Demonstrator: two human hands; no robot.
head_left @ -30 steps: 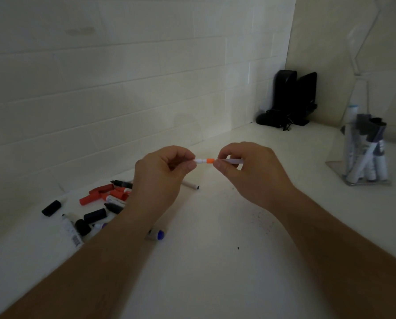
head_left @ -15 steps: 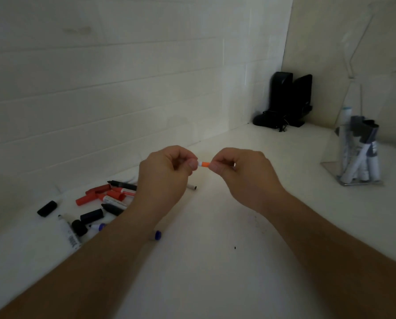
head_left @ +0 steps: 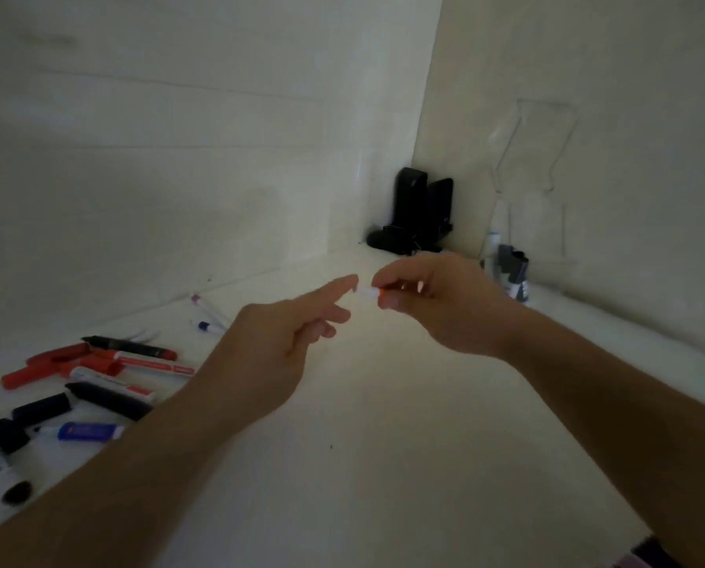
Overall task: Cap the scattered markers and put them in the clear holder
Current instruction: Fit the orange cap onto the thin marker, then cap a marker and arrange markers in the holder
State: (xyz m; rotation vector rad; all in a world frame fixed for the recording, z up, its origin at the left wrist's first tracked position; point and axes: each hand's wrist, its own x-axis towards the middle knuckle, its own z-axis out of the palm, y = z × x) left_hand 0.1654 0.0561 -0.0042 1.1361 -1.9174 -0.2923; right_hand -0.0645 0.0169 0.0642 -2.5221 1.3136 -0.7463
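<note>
My right hand (head_left: 436, 299) pinches a thin white marker with an orange band (head_left: 370, 291) above the middle of the white table. My left hand (head_left: 277, 342) is beside it with the index finger stretched out, its tip at the marker's white end; the other fingers hang loosely curled and hold nothing. The clear holder (head_left: 547, 223) stands at the back right with several capped markers (head_left: 512, 272) inside, partly hidden behind my right hand. A scatter of red, black and blue markers and caps (head_left: 109, 371) lies at the left.
Two thin white pens (head_left: 207, 317) lie near the wall behind my left hand. A black device (head_left: 420, 211) sits in the back corner. A loose black cap (head_left: 16, 492) lies near the left edge. Walls close the back and right sides.
My left hand has let go of the marker's end and opened, its index finger now pointing at the tip. Both hands have shifted right toward the holder, and the view has turned right.
</note>
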